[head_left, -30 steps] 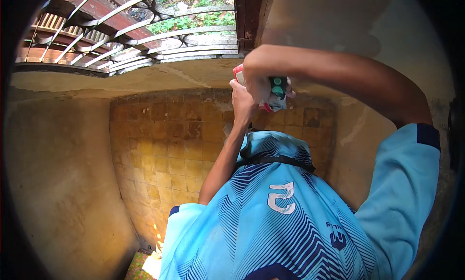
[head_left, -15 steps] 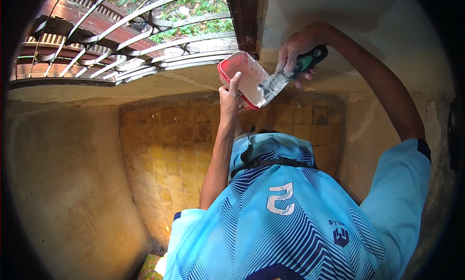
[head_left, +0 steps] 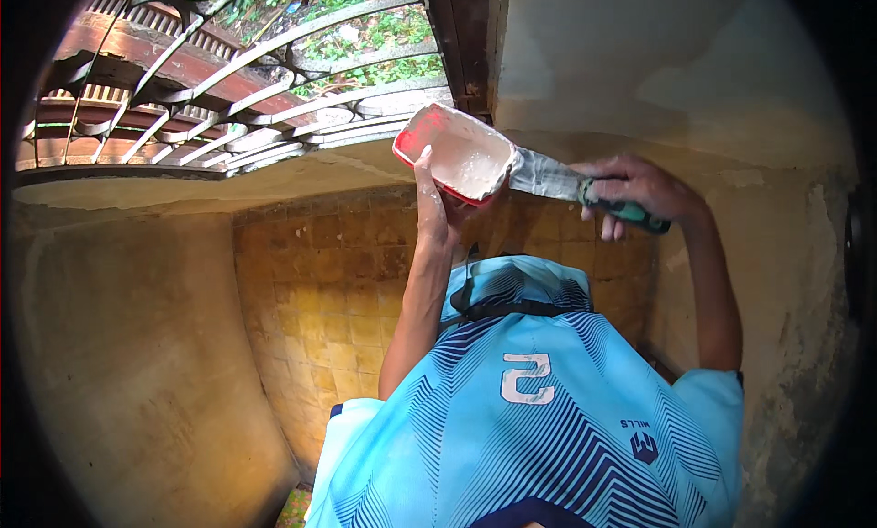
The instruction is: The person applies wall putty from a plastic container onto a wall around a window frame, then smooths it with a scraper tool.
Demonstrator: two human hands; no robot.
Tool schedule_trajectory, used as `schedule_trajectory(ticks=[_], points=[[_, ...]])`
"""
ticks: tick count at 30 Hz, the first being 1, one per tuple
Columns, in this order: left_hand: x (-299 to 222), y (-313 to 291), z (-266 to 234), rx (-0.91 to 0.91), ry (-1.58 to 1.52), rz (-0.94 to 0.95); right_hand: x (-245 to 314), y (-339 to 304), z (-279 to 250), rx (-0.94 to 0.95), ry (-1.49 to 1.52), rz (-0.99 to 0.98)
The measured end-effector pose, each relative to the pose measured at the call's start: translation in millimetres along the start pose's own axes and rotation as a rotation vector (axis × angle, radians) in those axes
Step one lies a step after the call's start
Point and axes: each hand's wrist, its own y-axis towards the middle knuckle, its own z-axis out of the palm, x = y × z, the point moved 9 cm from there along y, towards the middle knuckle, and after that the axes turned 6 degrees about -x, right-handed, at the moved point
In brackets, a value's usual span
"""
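My left hand [head_left: 437, 208] is wrapped tight around a red tub [head_left: 454, 153] with white paste inside, held up high in front of me, and my right hand [head_left: 639, 188] is closed tight on the green handle of a flat metal scraper [head_left: 559, 179] whose blade touches the tub's edge. The tub is smeared with white paste on the inside, and its rim is red. Around me are a dirty yellow tiled wall [head_left: 320, 300], a pale rough wall [head_left: 676, 71] and curved metal window bars [head_left: 228, 99] with green leaves behind them.
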Motion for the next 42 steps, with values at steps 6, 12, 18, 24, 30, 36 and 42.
schedule_trajectory(ticks=[6, 12, 18, 24, 30, 36, 42], points=[[-7.0, -4.0, 2.3, -0.017, 0.033, 0.043, -7.6, -10.8, 19.6, -0.148, 0.087, -0.153], [-6.4, 4.8, 2.4, 0.001, 0.053, 0.080, -3.4, -16.6, 18.9, -0.217, 0.075, -0.182], [-9.8, 2.0, 7.2, 0.000, 0.079, 0.088, -2.0, -19.4, 20.6, -0.274, -0.034, -0.116], [-3.0, 14.8, -9.3, -0.095, 0.034, 0.194, -2.6, -23.3, 30.0, -0.401, -0.087, -0.099], [-4.6, 16.0, -20.6, -0.190, 0.129, 0.300, -26.0, -11.6, 36.5, -0.396, -0.048, -0.097], [-22.9, -0.6, -32.7, -0.581, 0.441, 0.874, -37.7, 1.9, 67.7, -0.081, 0.197, -0.133], [8.0, 22.7, -35.3, -0.225, 0.147, 0.268, -50.0, -6.7, 52.6, 0.027, 0.477, -0.175]])
